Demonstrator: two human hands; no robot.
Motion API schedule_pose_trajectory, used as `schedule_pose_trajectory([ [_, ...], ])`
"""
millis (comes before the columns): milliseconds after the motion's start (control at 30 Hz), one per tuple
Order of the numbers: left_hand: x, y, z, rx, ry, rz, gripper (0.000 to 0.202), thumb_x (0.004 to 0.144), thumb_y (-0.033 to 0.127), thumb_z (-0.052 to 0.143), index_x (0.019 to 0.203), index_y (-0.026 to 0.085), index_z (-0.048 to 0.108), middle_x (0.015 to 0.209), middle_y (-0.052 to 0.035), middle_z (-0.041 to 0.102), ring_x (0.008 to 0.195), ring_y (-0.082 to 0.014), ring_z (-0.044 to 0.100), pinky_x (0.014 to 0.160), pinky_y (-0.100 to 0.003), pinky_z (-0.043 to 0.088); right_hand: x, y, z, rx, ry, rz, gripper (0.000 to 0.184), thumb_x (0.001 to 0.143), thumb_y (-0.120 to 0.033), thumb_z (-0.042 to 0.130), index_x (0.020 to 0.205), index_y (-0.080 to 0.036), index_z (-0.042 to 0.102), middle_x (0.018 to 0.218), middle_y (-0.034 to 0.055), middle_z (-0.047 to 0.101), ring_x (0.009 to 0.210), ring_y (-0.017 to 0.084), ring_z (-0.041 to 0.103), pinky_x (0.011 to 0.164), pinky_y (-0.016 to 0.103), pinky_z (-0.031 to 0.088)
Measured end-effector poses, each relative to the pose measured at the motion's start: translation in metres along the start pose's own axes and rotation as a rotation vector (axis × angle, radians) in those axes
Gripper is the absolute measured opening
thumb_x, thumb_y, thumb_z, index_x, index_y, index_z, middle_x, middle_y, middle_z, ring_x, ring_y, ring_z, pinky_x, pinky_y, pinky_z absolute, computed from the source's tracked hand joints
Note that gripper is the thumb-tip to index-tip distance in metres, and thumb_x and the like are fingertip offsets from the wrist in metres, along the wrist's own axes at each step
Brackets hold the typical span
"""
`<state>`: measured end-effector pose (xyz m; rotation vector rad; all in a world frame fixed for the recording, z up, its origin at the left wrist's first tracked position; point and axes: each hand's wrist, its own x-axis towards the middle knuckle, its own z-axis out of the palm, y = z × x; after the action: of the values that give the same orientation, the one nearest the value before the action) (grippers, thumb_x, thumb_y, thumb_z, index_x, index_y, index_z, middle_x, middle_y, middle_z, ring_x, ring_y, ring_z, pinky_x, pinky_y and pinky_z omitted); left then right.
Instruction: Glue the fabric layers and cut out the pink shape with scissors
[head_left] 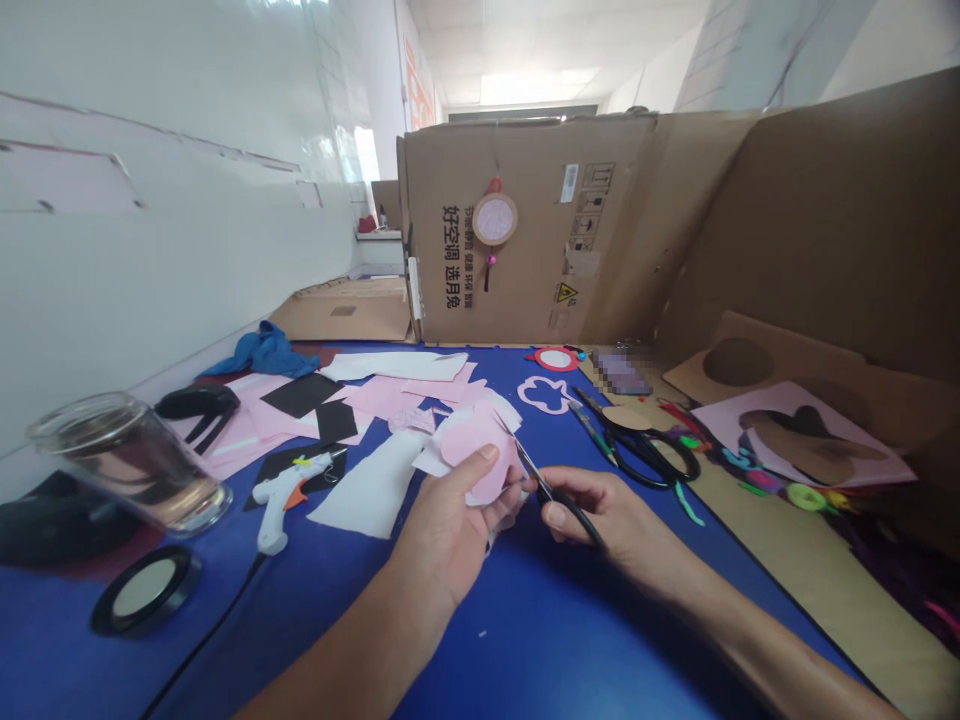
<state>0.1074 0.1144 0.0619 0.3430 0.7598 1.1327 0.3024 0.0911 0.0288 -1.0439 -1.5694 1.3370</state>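
Observation:
My left hand (457, 525) is closed on a rounded piece of pink paper (466, 448), its thumb pressed on the front. White paper (501, 408) shows behind the pink shape. My right hand (592, 508) grips a pair of scissors (551, 490) by the dark handles. Their narrow blades point up and left, lying at the right edge of the pink paper. Both hands are above the blue table (525, 640). The fingers of my left hand behind the paper are partly hidden.
A hot glue gun (277, 498) with a cord, a glass of liquid (161, 475) and a round black case (146, 590) are left. Larger scissors (652, 450), a pen (600, 435) and a pink paper outline (545, 395) lie right. A cardboard box (525, 290) stands behind.

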Motion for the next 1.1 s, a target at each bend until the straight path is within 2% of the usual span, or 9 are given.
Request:
schedule_pose_trajectory([
  [233, 0.011, 0.016, -0.003, 0.03, 0.033, 0.021, 0.018, 0.084, 0.011, 0.083, 0.1, 0.017, 0.076, 0.101, -0.0086, 0.081, 0.081, -0.0211, 0.077, 0.07, -0.035, 0.066, 0.001, 0.004, -0.013, -0.085, 0.055, 0.05, 0.055, 0.083, -0.067, 0.084, 0.109, -0.019, 0.08, 0.083, 0.0013, 0.058, 0.075, 0.016, 0.043, 0.065, 0.028, 0.037],
  [367, 0.017, 0.028, -0.007, 0.089, 0.003, 0.005, 0.021, 0.083, 0.014, 0.084, 0.102, 0.015, 0.077, 0.099, -0.0102, 0.082, 0.081, -0.0221, 0.077, 0.071, -0.034, 0.065, -0.001, 0.006, -0.018, -0.088, -0.016, 0.045, 0.051, 0.087, -0.064, 0.083, 0.112, -0.02, 0.082, 0.083, 0.0007, 0.056, 0.074, 0.016, 0.04, 0.064, 0.028, 0.033],
  [500, 0.023, 0.041, -0.015, 0.13, -0.123, 0.016, 0.02, 0.083, 0.02, 0.084, 0.1, 0.012, 0.078, 0.096, -0.0132, 0.081, 0.08, -0.0236, 0.077, 0.071, -0.033, 0.063, -0.003, 0.005, -0.021, -0.074, -0.065, 0.052, 0.048, 0.089, -0.06, 0.083, 0.117, -0.021, 0.082, 0.077, -0.0022, 0.051, 0.07, 0.014, 0.035, 0.062, 0.027, 0.028],
  [567, 0.026, 0.05, -0.02, 0.177, -0.198, 0.044, 0.022, 0.079, 0.021, 0.088, 0.096, 0.012, 0.078, 0.093, -0.0118, 0.08, 0.077, -0.0221, 0.075, 0.072, -0.033, 0.062, -0.004, 0.005, -0.024, -0.073, -0.091, 0.064, 0.047, 0.089, -0.059, 0.083, 0.117, -0.022, 0.082, 0.077, -0.0024, 0.051, 0.069, 0.014, 0.033, 0.061, 0.027, 0.028],
  [667, 0.028, 0.063, -0.028, 0.322, -0.273, 0.055, 0.026, 0.073, 0.024, 0.095, 0.088, 0.013, 0.077, 0.084, -0.0083, 0.077, 0.069, -0.0177, 0.07, 0.068, -0.028, 0.058, -0.005, 0.006, -0.027, -0.076, -0.126, 0.075, 0.046, 0.09, -0.06, 0.083, 0.119, -0.024, 0.082, 0.077, -0.0029, 0.048, 0.069, 0.014, 0.031, 0.059, 0.027, 0.027],
  [800, 0.026, 0.075, -0.033, 0.564, -0.341, 0.002, 0.033, 0.066, 0.022, 0.099, 0.089, 0.013, 0.078, 0.08, -0.0073, 0.075, 0.065, -0.0158, 0.069, 0.066, -0.026, 0.056, -0.007, 0.004, -0.027, -0.112, -0.145, 0.076, 0.044, 0.088, -0.058, 0.085, 0.117, -0.025, 0.083, 0.074, -0.0048, 0.041, 0.068, 0.014, 0.03, 0.06, 0.027, 0.026],
  [1000, 0.019, 0.067, -0.032, 0.7, -0.399, -0.096, 0.032, 0.067, 0.026, 0.098, 0.09, 0.011, 0.082, 0.085, -0.0157, 0.08, 0.069, -0.0229, 0.076, 0.065, -0.031, 0.06, -0.008, -0.003, -0.025, -0.159, -0.213, 0.085, 0.042, 0.09, -0.058, 0.084, 0.114, -0.023, 0.084, 0.071, -0.0052, 0.04, 0.066, 0.013, 0.029, 0.058, 0.026, 0.024],
  [1100, 0.019, 0.057, -0.032, 0.709, -0.398, -0.101, 0.029, 0.069, 0.027, 0.098, 0.088, 0.012, 0.082, 0.083, -0.0155, 0.081, 0.07, -0.0247, 0.077, 0.064, -0.031, 0.061, -0.008, -0.003, -0.026, -0.161, -0.212, 0.088, 0.044, 0.089, -0.059, 0.084, 0.115, -0.023, 0.084, 0.073, -0.0045, 0.042, 0.067, 0.013, 0.03, 0.058, 0.026, 0.025],
])
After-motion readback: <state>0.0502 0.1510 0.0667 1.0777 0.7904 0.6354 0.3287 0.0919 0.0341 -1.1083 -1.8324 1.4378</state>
